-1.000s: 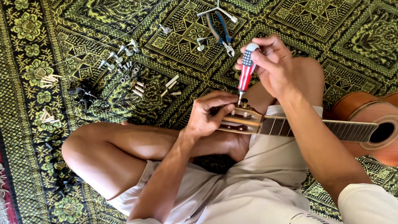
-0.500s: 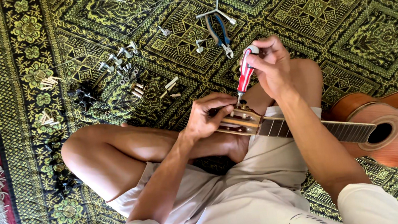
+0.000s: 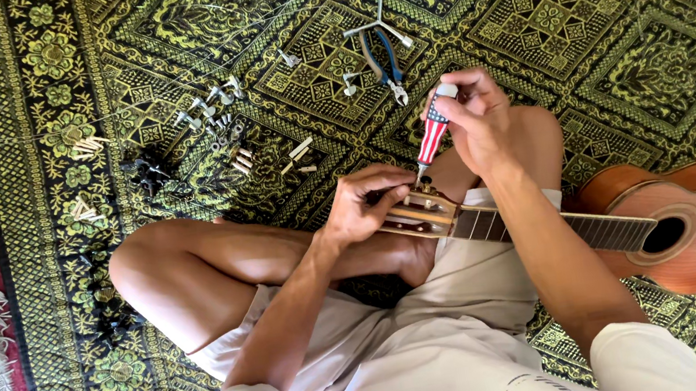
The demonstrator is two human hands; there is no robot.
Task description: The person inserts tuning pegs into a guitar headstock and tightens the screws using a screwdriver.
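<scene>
**Hands at the headstock**

Our right hand [image 3: 475, 113] was clenched around the striped handle of a screwdriver [image 3: 432, 134], its tip down on the headstock [image 3: 422, 210] of the small guitar [image 3: 634, 222]. Our left hand [image 3: 367, 205] pinched the headstock's left end. Under everything lay the green patterned rug [image 3: 612, 39]. The guitar rested across our lap, body to the right, neck running left over the pale shorts [image 3: 436, 335]. Farther off on the rug lay blue-handled pliers [image 3: 384, 58] beside a metal cross-shaped tool [image 3: 378, 24]. To the far left, loose tuning pegs [image 3: 209, 106] and small pale parts [image 3: 299, 153] were scattered, well apart from the hands.
</scene>
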